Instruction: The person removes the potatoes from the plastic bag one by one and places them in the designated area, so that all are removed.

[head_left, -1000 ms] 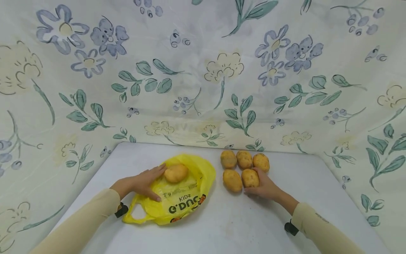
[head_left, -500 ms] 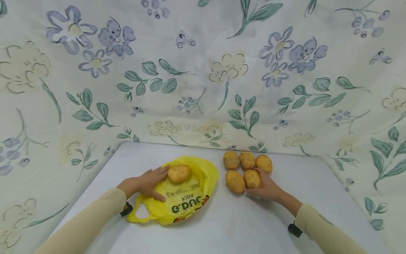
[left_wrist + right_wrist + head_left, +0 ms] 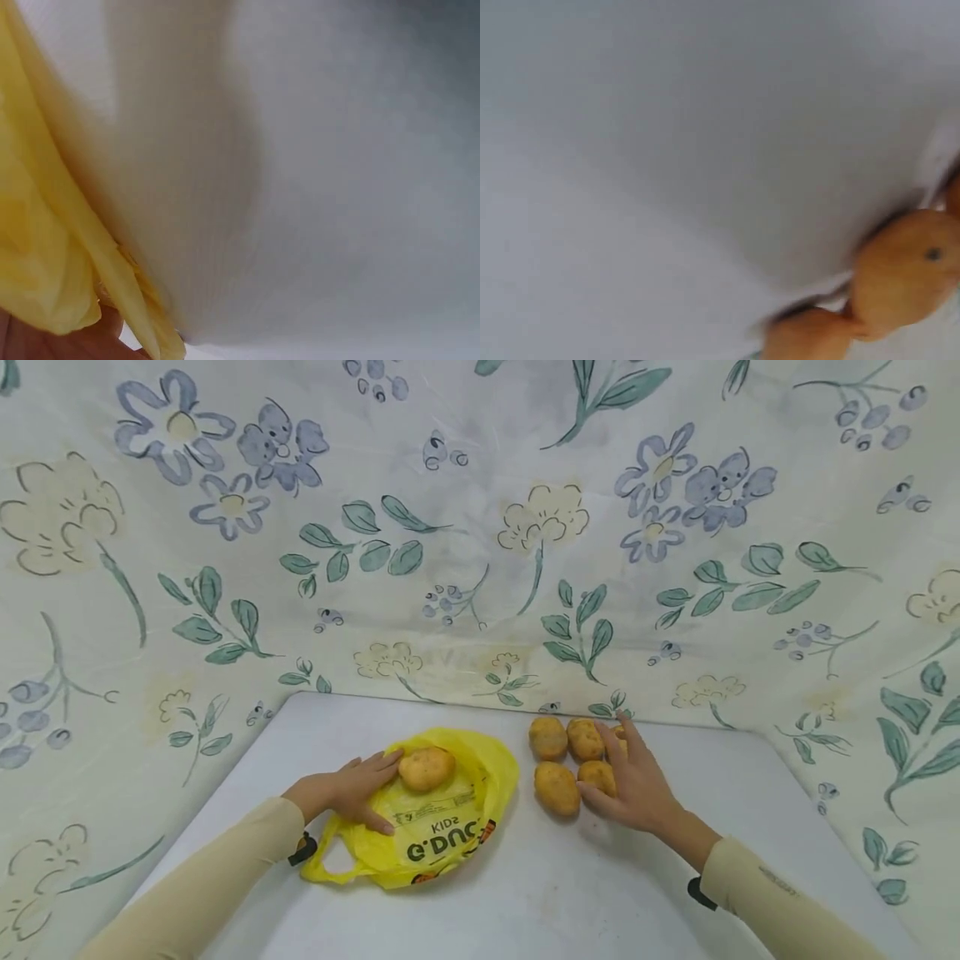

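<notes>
My left hand (image 3: pixel 352 791) rests with spread fingers on a yellow plastic bag (image 3: pixel 450 835) that lies flattened on the table. Its fingertips are beside a single potato (image 3: pixel 427 769) lying on the bag. More potatoes sit to the right in two rows, the front-left potato (image 3: pixel 557 789) fully visible. Over the right end of these rows is my right hand (image 3: pixel 637 785), its fingers extended and apart. It partly hides the front-right potato (image 3: pixel 597 776) and the back-right one. The right wrist view has a blurred potato (image 3: pixel 904 274); the left wrist view shows the bag's edge (image 3: pixel 45 225).
A white table (image 3: pixel 525 902) carries everything. Floral-patterned fabric (image 3: pixel 465 568) hangs behind it and at both sides. The back-left potato (image 3: pixel 548 739) and back-middle potato (image 3: pixel 584 740) stand near the table's far edge. The bag's handle loop (image 3: pixel 315 867) points toward the near left.
My right hand has let go of the front-right potato; its fingers have straightened and lifted over the back-right one. The left hand stays on the bag. The head view shifts slightly.
</notes>
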Tool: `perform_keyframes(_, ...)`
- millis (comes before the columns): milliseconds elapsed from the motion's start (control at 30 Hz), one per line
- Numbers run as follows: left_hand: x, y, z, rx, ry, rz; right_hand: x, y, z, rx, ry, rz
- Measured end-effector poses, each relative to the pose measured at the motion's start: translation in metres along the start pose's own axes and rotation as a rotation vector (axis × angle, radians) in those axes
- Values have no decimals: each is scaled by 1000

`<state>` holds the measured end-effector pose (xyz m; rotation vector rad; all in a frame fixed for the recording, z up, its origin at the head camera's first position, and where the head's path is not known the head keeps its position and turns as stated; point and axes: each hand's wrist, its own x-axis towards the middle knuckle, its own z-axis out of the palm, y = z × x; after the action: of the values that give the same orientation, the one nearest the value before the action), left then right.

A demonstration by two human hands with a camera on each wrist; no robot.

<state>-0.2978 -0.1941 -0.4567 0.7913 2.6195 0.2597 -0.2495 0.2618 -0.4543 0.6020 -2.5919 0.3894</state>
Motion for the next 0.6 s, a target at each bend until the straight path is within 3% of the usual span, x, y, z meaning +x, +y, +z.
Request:
perform_keyframes(167, -1, -1, 7, -9, -4, -20, 22, -28, -2, -51, -15, -170)
perform_keyframes(267, -3, 2, 8, -9, -7, -30, 34, -48, -1, -22, -47, -243)
perform_keyframes(467, -6, 8, 7, -3, -15, -41, 60, -87, 6, 24, -49, -480)
perform_keyframes(600, -6, 10, 6, -3, -19, -46, 77, -113, 15, 24, -73, -549)
